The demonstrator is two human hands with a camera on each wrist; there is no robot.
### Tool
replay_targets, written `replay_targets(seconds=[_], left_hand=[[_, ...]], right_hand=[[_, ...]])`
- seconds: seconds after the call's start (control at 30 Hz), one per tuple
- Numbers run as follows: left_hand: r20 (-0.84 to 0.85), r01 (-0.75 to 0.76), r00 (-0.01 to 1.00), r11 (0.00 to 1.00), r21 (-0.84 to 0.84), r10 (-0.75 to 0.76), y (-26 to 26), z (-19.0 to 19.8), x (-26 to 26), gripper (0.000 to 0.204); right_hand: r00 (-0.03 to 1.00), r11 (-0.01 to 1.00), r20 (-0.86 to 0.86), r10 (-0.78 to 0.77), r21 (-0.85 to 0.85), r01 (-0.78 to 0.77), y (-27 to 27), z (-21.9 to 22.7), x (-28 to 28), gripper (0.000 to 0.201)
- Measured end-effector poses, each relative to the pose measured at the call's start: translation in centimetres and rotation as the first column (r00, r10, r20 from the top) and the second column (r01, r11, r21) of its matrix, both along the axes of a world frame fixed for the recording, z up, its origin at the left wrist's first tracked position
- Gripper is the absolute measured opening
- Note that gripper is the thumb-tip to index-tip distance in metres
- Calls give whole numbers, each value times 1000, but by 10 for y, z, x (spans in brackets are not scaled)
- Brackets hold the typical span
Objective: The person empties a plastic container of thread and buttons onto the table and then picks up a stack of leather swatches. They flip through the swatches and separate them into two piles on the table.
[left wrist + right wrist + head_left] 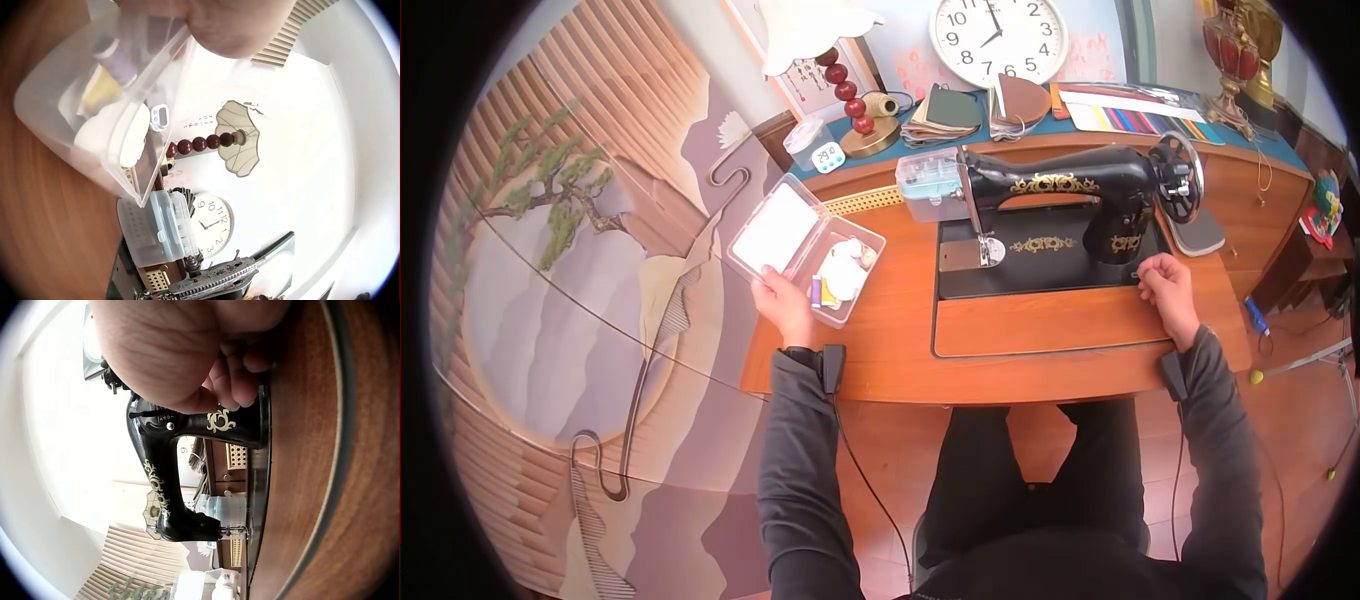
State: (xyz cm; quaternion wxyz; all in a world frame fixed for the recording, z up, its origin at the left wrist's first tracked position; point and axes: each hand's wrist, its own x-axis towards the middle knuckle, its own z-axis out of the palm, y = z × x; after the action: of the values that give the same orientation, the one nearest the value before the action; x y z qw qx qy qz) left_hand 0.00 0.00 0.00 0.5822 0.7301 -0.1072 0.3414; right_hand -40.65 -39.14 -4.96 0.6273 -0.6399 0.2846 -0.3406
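Observation:
My left hand (785, 305) is at the near left corner of a clear plastic box (840, 318), pinching its raised lid (776, 228); some fingers are hidden. Inside the box lie a purple thread spool (816, 291), something yellow (829, 293) and white rounded pieces (847, 275). Loosely curled, my right hand (1168, 292) rests by the right end of a black sewing machine (1060, 180) with gold ornament. No object shows in its fingers in the right wrist view, where it overlaps the machine's base.
Behind the machine's left end stands a clear, blue-tinted case (930, 185). A small digital timer (828, 157), a lamp (847, 90), fabric swatch books (945, 112) and a large clock (998, 38) line the back. A handwheel (1178, 180) rises at the machine's right.

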Motion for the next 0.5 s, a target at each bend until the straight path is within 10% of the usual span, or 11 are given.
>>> replay_targets(seconds=[0.5], left_hand=[[112, 2, 994, 994, 105, -14, 9, -10, -43, 34]], right_hand=[[1000, 1000, -1, 15, -12, -15, 2, 3, -2, 4]])
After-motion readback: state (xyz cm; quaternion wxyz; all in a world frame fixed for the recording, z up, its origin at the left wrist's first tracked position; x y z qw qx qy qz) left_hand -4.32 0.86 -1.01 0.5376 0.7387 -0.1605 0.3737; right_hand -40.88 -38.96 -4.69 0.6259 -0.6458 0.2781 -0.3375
